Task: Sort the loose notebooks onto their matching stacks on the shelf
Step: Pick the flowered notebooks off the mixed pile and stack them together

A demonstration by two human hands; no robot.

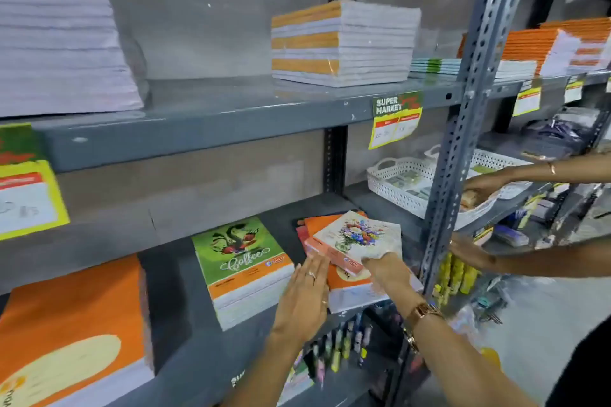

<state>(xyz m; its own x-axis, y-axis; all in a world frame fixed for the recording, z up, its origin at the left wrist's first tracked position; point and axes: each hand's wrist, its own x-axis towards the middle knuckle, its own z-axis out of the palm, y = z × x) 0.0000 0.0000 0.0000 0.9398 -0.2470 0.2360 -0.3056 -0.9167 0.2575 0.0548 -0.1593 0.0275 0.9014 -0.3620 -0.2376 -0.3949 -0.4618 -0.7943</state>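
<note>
Grey metal shelf (198,116); left hand (305,294) flat, right hand (385,269) gripping glossy floral notebook (360,238)

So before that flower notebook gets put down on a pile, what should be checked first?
1. Grip: the right hand holds the floral notebook by its near edge. Ok.
2. Matching stack: the pile under it shows orange covers, not flowers. Not ok.
3. Other candidates: the green Coffee stack and the big orange stack do not match either. Not ok.
4. Left hand: flat against the pile's left side, steadying it, not under the notebook. Ok.
5. Pile tidiness: covers beneath are fanned and skewed. Not ok.
6. Another person's hands at the next bay, apart from this pile. Ok.
</note>
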